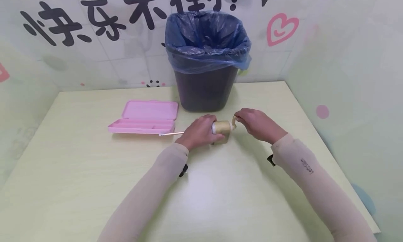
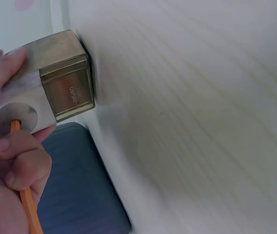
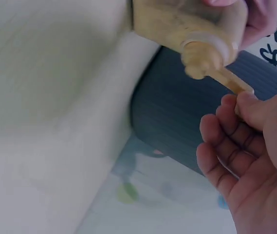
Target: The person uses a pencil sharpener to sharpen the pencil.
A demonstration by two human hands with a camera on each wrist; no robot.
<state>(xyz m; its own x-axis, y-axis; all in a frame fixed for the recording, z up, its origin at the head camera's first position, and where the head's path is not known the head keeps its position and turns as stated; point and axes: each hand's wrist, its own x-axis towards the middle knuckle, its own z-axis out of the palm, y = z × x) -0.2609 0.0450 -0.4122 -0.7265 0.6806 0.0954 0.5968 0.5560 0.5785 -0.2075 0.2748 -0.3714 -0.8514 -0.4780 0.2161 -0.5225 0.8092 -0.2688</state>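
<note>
A gold and white crank pencil sharpener [image 1: 222,127] stands on the table, with an orange pencil [image 2: 29,207] stuck into the hole in its round front. My left hand [image 1: 199,132] grips the sharpener's body, while its curled fingers also hold the pencil close to the hole. The pencil's back end sticks out to the left of the wrist in the head view. On the other side, my right hand [image 1: 255,123] pinches the end of the crank handle [image 3: 231,80] between thumb and fingertip. The crank points upward in the head view.
A pink pencil case [image 1: 141,130] lies with its lid raised, left of the hands. Behind the sharpener, against the back wall, stands a dark trash bin [image 1: 206,90] lined with a blue plastic bag [image 1: 207,62]. Walls border the table [image 1: 94,186] at the back and sides.
</note>
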